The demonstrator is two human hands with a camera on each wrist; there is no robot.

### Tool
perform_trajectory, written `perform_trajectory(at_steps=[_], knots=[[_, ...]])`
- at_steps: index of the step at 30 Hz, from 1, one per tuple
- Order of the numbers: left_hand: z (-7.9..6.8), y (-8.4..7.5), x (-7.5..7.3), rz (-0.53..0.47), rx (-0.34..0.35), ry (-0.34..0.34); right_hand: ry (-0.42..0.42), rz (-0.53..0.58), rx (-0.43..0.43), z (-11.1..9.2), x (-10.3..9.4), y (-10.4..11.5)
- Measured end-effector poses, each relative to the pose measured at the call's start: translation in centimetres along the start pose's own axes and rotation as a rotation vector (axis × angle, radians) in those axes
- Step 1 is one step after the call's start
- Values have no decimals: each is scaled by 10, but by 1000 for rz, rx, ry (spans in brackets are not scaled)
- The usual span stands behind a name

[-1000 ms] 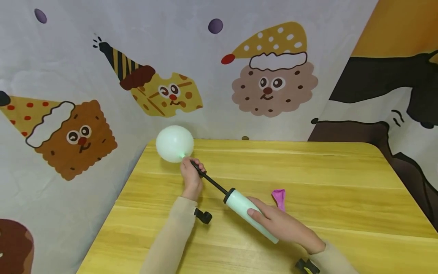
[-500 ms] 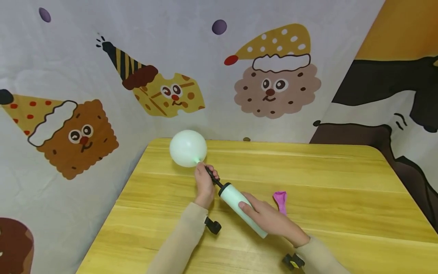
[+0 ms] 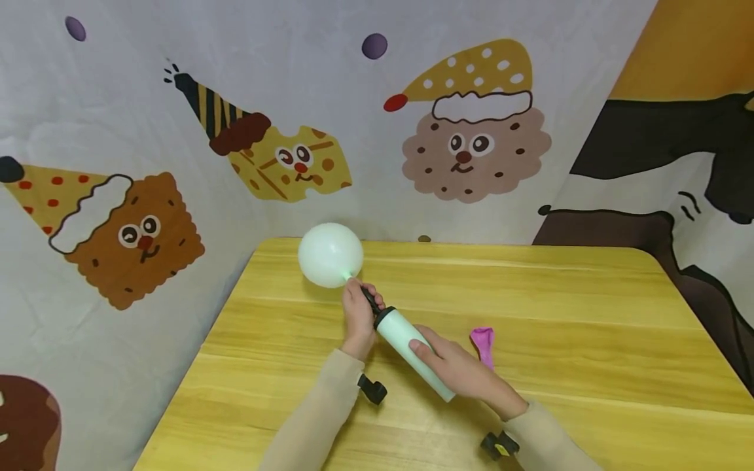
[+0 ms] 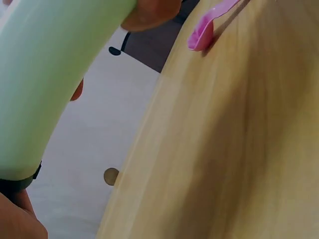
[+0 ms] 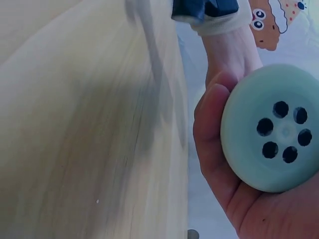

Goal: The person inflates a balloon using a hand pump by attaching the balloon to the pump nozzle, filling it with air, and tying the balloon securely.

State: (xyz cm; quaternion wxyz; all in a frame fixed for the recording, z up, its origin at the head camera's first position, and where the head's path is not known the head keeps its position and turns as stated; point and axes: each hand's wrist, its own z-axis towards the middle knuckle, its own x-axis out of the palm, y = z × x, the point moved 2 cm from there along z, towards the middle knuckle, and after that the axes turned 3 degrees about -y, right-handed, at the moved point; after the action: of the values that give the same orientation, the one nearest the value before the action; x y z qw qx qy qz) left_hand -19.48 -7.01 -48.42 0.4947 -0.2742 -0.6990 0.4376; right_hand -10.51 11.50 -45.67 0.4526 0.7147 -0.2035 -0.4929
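Observation:
My left hand [image 3: 360, 313] grips the black handle end of a balloon pump [image 3: 409, 347] and pinches the neck of a pale mint balloon [image 3: 330, 255] at the nozzle. The balloon is round and inflated, above the table's far left part. My right hand [image 3: 456, 366] wraps round the mint barrel of the pump, which slants down to the right. In the right wrist view the barrel's end cap [image 5: 285, 130] shows a ring of several holes, with fingers curled about it. The black rod is mostly hidden, since the barrel sits right against the left hand.
A flat pink balloon [image 3: 483, 347] lies on the wooden table [image 3: 589, 314], just beyond the right hand. A cloth backdrop [image 3: 330, 65] with cartoon cookies hangs behind the table's far edge and along its left side.
The pump barrel has slid up toward the left hand, covering the black rod that showed before. The left hand and inflated balloon have shifted right; the right hand has moved left.

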Motion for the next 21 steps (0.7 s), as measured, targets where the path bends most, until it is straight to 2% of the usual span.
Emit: perform_trajectory(at_steps=[6,12,16,21], knots=[[12,-11,-1,-12,32,7,-17,-13,-6,-13,-6,0],[27,-21,-10,-37,41,-41,21,-19,-4,-33,-20,-3],[29,-26,-12,-44,32,-71,44,-9,-5,-41,-27,-3],[27,-25,-8,-52,31,-101,45,-13,-14,-41,-30,-3]])
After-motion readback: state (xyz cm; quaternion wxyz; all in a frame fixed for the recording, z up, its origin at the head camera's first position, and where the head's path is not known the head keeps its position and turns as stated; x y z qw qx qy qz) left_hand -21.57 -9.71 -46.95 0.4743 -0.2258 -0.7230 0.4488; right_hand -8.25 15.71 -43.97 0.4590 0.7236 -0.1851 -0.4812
